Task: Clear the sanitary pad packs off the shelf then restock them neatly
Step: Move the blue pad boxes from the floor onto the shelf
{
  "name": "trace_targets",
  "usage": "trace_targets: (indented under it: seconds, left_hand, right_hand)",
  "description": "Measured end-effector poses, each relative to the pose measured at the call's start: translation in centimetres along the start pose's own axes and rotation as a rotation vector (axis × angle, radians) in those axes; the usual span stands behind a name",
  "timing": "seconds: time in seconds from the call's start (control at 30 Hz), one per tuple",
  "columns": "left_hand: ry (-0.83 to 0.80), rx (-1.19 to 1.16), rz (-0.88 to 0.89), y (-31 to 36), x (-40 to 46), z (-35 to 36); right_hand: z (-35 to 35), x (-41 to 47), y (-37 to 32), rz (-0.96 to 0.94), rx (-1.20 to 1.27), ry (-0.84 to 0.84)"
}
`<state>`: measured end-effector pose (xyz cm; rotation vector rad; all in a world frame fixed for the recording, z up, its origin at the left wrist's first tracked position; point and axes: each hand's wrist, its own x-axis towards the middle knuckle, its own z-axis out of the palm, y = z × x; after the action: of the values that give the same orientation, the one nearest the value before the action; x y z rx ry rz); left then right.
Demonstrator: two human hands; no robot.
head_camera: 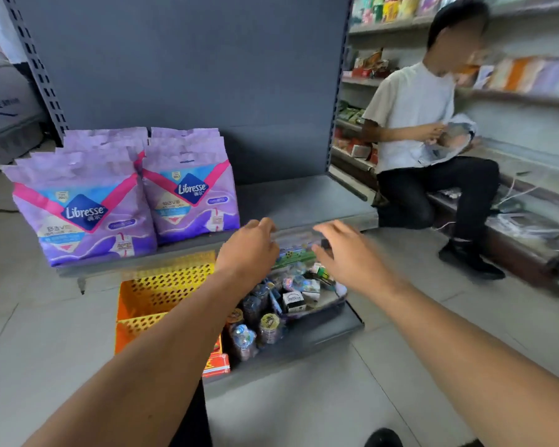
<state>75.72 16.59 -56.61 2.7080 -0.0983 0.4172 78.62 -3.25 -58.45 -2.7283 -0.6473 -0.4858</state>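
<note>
At the far left a grey display case [4, 101] with dark lettering is cut off by the frame edge. Two rows of purple Libresse sanitary pad packs [84, 204] stand upright on the left part of the grey shelf [291, 198], one row just beside the other, each pack lined up behind the front one; how many stand in each row is hard to count, as only the top flaps of the rear ones show. Below the shelf edge sits a yellow perforated basket [162, 285], partly covered by the left forearm.

The left hand [249, 250] reaches forward, back upward, fingers bent loosely downward near the shelf's front lip, gripping nothing that shows. The right hand [346, 250] reaches out level with it, fingers spread and relaxed, holding nothing. Both are blurred. Between and beneath them lies a tray of small packaged goods [297, 288], too smeared to name, with round lidded cups [268, 327] in front.

To the right a seated person in a white T-shirt [410, 114] holds a crinkled pale bag [449, 140] against stocked shelves [530, 75], themselves blurred.
</note>
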Motion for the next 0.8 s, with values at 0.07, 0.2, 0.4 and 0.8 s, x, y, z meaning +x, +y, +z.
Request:
trace_targets:
  seconds: [0.07, 0.2, 0.4, 0.8]
  left_hand:
    - [-0.057, 0.083, 0.09, 3.0, -0.2, 1.3]
    - [-0.16, 0.217, 0.284, 9.1, -1.1, 4.6]
    - [-0.358, 0.172, 0.503, 17.8, -3.1, 11.3]
    - [-0.746, 0.074, 0.673, 28.3, -7.0, 30.8]
  right_hand:
    - [-1.4, -2.8, 1.9, 0.051, -0.068, -0.026]
    - [-4.0, -8.7, 5.7, 0.228, -0.189, -0.11]
    - [-5.8, -18.3, 11.9, 0.552, -0.256, -0.262]
    - [0.2, -36.4, 23.3, 1.21, 0.042, -0.337]
